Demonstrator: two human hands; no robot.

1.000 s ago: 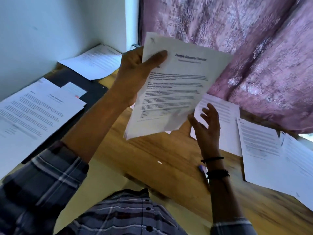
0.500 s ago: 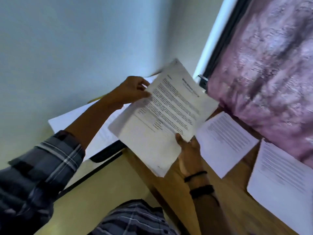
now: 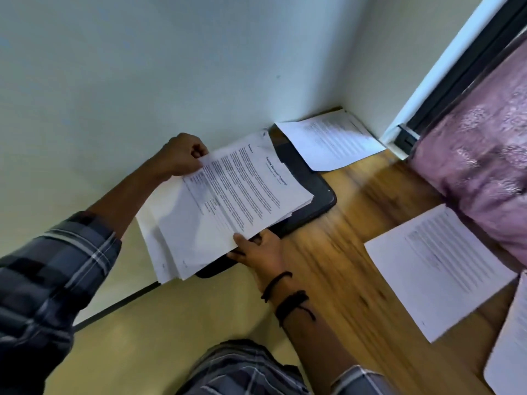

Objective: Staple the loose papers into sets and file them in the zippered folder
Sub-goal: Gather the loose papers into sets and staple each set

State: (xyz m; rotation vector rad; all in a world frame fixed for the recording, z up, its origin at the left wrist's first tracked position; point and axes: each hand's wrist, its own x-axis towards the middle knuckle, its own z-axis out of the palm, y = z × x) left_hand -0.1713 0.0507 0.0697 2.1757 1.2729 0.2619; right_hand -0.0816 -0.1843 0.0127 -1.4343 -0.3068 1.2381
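A set of printed papers (image 3: 245, 189) lies over a stack of other papers (image 3: 168, 246) on the black zippered folder (image 3: 316, 192), at the desk's left end by the wall. My left hand (image 3: 182, 155) pinches the set's far left corner. My right hand (image 3: 256, 249) holds its near edge, thumb on top, fingers underneath against the folder. Most of the folder is hidden beneath the papers.
More printed sheets lie on the wooden desk (image 3: 356, 252): one (image 3: 328, 143) in the far corner partly on the folder, one (image 3: 439, 266) at the right, another (image 3: 510, 337) at the right edge. A pink curtain (image 3: 479, 166) hangs at the right. The wall (image 3: 171, 67) is close on the left.
Both hands have carried the paper set left and down, from held up in the air to lying on the stack over the folder. The view has swung left toward the wall.
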